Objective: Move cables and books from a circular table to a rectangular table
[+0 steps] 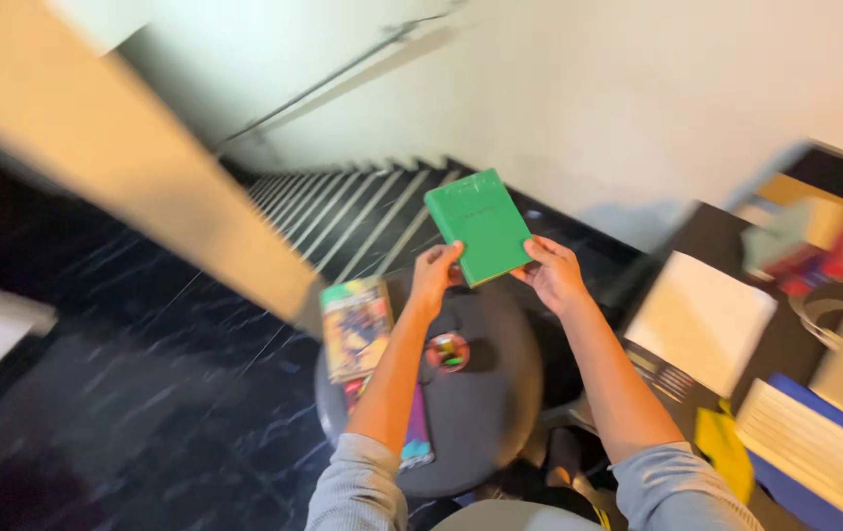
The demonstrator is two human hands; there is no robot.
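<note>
Fingers (441,258) of left hand (433,280) and right hand (554,275): each grasping a lower corner of the green book (479,224), lifted clear above the round dark counter (490,393). Colourful book (356,326) lies left; small round object (448,351) centre.

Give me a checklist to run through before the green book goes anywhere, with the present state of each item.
1. Both hands on the green book: ok. The left hand grips its lower left corner, the right hand its lower right edge.
2. Book closed: ok, the cover faces up.
3. Book clear of other things: ok, it is held in the air above the round dark stool.
4. Free space on the stool: ok. The colourful book lies at the left edge and a small round item near the middle, with the right part bare.
5. Colourful book steady: cannot tell. It seems to overhang the rim.
6. Footing near the stairs: cannot tell, since the picture is blurred.
</note>
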